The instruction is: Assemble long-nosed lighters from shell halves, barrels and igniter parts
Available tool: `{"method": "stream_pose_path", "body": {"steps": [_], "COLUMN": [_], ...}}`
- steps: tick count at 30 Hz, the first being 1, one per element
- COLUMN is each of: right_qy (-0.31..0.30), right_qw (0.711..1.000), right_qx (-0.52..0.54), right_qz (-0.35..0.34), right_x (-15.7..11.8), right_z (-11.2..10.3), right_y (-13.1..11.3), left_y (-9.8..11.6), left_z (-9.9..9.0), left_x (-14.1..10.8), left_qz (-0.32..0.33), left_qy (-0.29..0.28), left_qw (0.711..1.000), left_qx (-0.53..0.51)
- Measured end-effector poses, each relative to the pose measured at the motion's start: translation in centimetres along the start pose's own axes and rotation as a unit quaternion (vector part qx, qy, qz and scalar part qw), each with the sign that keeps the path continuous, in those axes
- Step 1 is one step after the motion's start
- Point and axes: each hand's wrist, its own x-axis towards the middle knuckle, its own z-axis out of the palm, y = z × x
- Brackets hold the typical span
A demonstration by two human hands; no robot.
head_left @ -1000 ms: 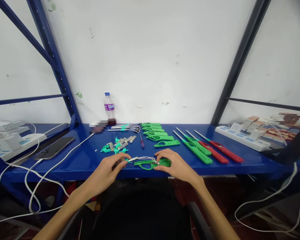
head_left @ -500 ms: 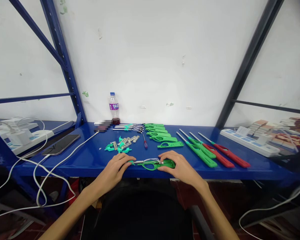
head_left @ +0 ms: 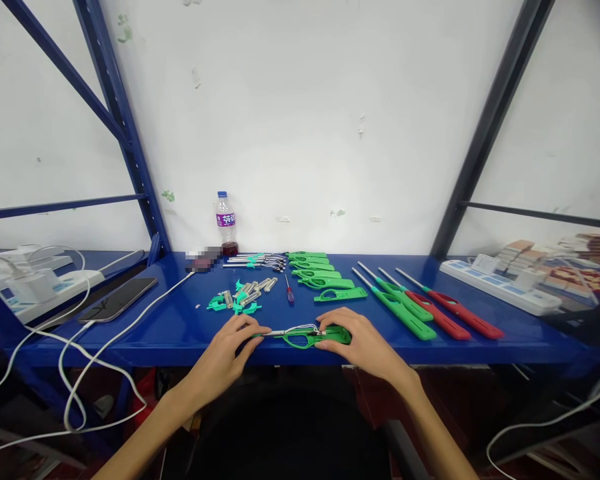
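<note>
Near the table's front edge lies an opened green lighter casing [head_left: 300, 343] with an oval finger hole and thin white wires [head_left: 303, 327] along its top. My right hand [head_left: 357, 340] grips its wide end between thumb and fingers, covering part of the inside. From the narrow end a metal lighter tube [head_left: 276, 333] points left. My left hand [head_left: 235, 347] pinches the tube's far end, hiding its tip. Beyond the hands are loose teal plastic pieces and small metal-coloured parts [head_left: 250, 295], a small screwdriver [head_left: 290, 293] and a row of green casings [head_left: 340, 294].
Finished-looking green lighters [head_left: 405, 317] and red lighters [head_left: 453, 310] lie at right beside a power strip [head_left: 500, 287]. Metal tubes with wires [head_left: 255, 262] lie at the back near a bottle [head_left: 226, 227]. A phone [head_left: 119, 300] and white cables [head_left: 130, 320] occupy the left.
My left fingers have closed over the teal piece that showed at the tube's end. The tube and casing sit slightly lower in view, as the whole view has shifted a little.
</note>
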Motion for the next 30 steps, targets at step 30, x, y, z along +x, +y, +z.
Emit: {"method": "stream_pose_path", "body": {"steps": [30], "right_qy": [0.011], "right_qw": [1.000], "right_qx": [0.022], "right_qz": [-0.003], "right_x": [0.13], "right_z": [-0.11], "right_y": [0.10], "left_y": [0.49], "left_z": [-0.44], "left_x": [0.18], "left_qz": [0.002], "left_qy": [0.008], "left_qw": [1.000], "left_qx": [-0.003]}}
